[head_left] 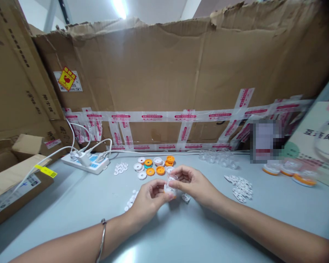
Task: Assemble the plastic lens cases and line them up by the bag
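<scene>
My left hand (pixel 148 202) is closed on a small round white-and-orange part (pixel 170 190), held above the table between thumb and fingers. Just over it, my right hand (pixel 196 184) pinches a small clear plastic piece (pixel 172 178), partly covered by the fingers. Whether the two pieces touch is hard to see. A white disc with cut-out holes (pixel 185 198) lies on the table beneath my right hand. Beyond the hands sits a group of orange, white and teal round rings (pixel 150 171). Small white round pieces (pixel 130 202) lie beside my left hand.
Several white perforated discs (pixel 239 188) are piled at right, with clear plastic covers (pixel 218 159) behind. Orange-based clear-topped units (pixel 304 179) stand far right. A power strip (pixel 84 162) with cables and an open cardboard box (pixel 19 182) are at left. Taped cardboard (pixel 153 73) walls the back.
</scene>
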Available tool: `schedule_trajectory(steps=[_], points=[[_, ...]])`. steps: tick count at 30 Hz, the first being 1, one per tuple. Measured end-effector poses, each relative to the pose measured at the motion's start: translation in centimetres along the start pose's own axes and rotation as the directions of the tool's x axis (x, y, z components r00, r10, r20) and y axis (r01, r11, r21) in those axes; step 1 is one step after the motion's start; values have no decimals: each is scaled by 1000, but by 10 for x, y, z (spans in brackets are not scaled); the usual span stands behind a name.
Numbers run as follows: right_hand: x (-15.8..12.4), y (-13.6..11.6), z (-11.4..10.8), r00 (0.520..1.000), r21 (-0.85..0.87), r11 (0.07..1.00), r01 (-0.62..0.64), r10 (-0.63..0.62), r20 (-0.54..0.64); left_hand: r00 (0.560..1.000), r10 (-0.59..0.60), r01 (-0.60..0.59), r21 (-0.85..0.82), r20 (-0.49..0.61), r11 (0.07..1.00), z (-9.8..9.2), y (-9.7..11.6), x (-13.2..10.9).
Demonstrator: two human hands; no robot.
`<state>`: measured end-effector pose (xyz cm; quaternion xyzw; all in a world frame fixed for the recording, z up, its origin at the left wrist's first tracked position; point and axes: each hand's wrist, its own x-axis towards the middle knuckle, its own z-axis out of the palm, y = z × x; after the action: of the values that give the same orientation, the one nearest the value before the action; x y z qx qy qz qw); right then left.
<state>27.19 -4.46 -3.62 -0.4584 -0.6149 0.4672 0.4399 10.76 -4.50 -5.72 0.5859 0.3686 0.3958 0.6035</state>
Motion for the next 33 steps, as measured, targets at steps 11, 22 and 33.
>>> schedule_trajectory(steps=[11, 22, 33], points=[[0, -17, -16, 976, -76, 987, 139, -123, 180, 995, 58, -46, -139, 84, 989, 0, 4, -3], [-2, -19, -13, 971, -191, 962, 193, -160, 177, 998, 63, -58, -157, 31, 986, 1, 1, -1], [-3, -8, -6, 985, -163, 973, 166, -158, 63, 999, 38, -35, -151, 14, 988, 2, 1, 0]])
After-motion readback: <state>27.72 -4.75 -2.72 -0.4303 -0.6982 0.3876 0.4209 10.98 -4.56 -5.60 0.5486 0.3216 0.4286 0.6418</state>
